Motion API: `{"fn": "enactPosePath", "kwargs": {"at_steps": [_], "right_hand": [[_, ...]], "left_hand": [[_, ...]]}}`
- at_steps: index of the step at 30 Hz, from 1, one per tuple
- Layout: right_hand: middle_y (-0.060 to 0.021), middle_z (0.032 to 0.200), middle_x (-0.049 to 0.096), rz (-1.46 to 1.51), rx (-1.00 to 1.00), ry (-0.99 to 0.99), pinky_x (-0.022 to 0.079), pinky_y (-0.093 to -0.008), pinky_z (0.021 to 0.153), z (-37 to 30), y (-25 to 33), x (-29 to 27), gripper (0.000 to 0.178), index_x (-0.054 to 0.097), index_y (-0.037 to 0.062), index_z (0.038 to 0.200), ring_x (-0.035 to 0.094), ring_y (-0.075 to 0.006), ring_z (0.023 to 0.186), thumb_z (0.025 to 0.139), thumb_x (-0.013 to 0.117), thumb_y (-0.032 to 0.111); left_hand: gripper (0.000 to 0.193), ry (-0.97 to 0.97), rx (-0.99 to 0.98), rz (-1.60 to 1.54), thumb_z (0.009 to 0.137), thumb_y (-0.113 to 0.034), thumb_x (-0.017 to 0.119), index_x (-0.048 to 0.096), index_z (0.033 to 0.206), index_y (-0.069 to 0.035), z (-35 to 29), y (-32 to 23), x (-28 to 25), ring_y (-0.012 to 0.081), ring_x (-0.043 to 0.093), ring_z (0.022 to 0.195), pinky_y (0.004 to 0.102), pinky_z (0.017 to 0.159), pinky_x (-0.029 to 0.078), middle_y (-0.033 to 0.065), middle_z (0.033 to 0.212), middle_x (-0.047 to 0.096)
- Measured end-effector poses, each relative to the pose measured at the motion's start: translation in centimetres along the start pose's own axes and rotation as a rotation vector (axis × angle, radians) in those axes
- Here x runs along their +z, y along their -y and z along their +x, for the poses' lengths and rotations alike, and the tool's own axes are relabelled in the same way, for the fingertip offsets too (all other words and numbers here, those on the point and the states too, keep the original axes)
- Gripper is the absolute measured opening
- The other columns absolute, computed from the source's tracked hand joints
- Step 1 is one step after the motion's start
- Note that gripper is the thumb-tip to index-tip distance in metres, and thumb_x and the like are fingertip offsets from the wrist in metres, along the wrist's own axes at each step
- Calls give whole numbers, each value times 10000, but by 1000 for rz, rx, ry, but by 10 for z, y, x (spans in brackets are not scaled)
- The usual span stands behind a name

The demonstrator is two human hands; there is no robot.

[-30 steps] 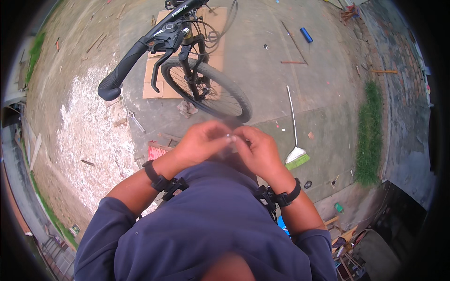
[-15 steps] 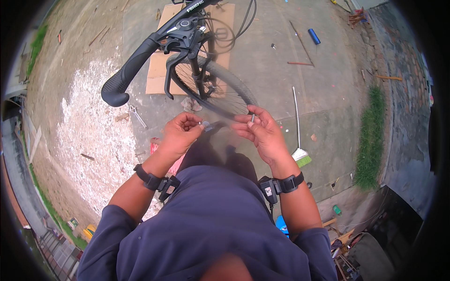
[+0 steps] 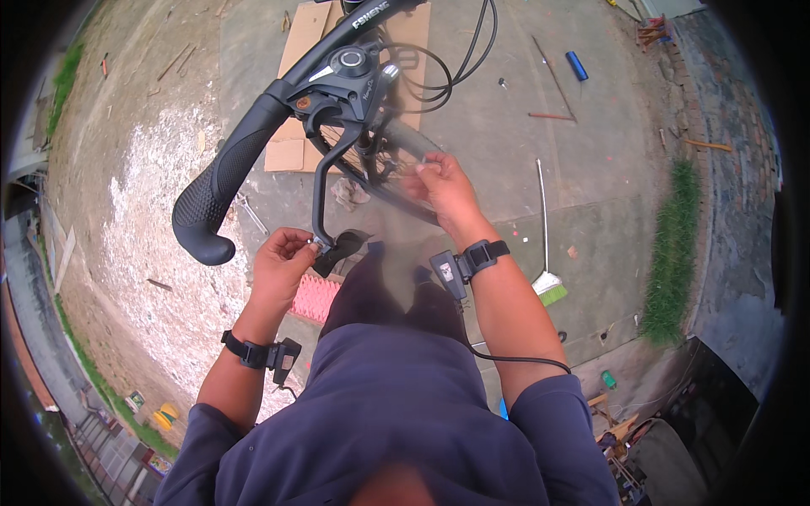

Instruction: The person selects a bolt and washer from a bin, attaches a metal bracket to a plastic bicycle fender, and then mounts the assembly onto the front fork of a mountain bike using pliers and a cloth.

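A bicycle handlebar with a black ribbed grip (image 3: 228,173) reaches in from the top, its black brake lever (image 3: 321,190) pointing down toward me. Close to the lever's tip is my left hand (image 3: 283,261), thumb and fingers pinched on a small pale thing too small to name. My right hand (image 3: 447,192) is raised to the right of the lever, in front of the bicycle wheel (image 3: 409,139). Its thumb and fingers are pressed together; what they hold, if anything, cannot be made out. Black straps with small boxes sit on both my forearms.
Cardboard (image 3: 285,155) lies under the bicycle. Black cables (image 3: 447,88) loop right of the handlebar. A wrench (image 3: 253,216) and a crumpled rag (image 3: 349,193) lie on the ground. Further right are a green-bristled broom (image 3: 550,288), a blue cylinder (image 3: 576,66) and thin rods (image 3: 553,116).
The handlebar appears larger and lower in view. My left hand has moved left and down to the lever's tip. My right hand has moved up and left, hiding the small metal piece seen before.
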State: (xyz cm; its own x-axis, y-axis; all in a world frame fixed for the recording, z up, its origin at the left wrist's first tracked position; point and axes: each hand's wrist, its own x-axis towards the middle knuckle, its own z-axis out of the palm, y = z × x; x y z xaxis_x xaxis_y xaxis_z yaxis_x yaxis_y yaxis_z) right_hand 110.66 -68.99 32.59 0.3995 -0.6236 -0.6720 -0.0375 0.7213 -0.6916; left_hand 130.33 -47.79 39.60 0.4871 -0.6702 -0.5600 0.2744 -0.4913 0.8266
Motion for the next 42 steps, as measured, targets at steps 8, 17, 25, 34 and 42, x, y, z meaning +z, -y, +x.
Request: {"fn": "enactPosePath", "kwargs": {"at_steps": [8,17,25,34,42], "right_hand": [[-145,1122,652,178,-18,-72,561,-280,780,74,-17,23,321,542,-39,1291,672,-181,918,1017,533,128],[-112,1033,672,233,-59,-186,572,-254,708,129,-28,31,186,618,-36,1142,683,-154,845,987,555,45],[-97,933,687,216,-76,-212,564,-254,670,135,-25,31,191,628,-31,1123,681,-146,756,949,628,49],[-82,907,694,122,-104,-207,564,-273,642,148,-29,29,184,626,-12,1064,683,-154,731,929,680,100],[-101,935,708,122,-111,-289,554,-274,646,144,-40,35,234,646,-4,1143,685,-157,758,938,654,108]], "left_hand": [[198,-52,-46,103,880,-46,663,619,1062,19,3,-8,-15,99,603,727,216,633,416,69,869,682],[135,-59,-74,119,915,32,631,608,1048,28,13,-9,-25,128,654,789,261,729,545,83,914,674],[136,-58,-99,112,915,35,634,614,1047,14,21,-1,-34,102,643,821,242,755,533,62,915,677],[168,-78,-72,91,876,-90,700,644,1019,-24,26,-10,-27,59,540,702,222,627,385,3,842,654],[165,-127,-63,72,893,-2,667,642,1056,-16,41,9,-42,47,557,661,195,640,463,25,876,677]]}}
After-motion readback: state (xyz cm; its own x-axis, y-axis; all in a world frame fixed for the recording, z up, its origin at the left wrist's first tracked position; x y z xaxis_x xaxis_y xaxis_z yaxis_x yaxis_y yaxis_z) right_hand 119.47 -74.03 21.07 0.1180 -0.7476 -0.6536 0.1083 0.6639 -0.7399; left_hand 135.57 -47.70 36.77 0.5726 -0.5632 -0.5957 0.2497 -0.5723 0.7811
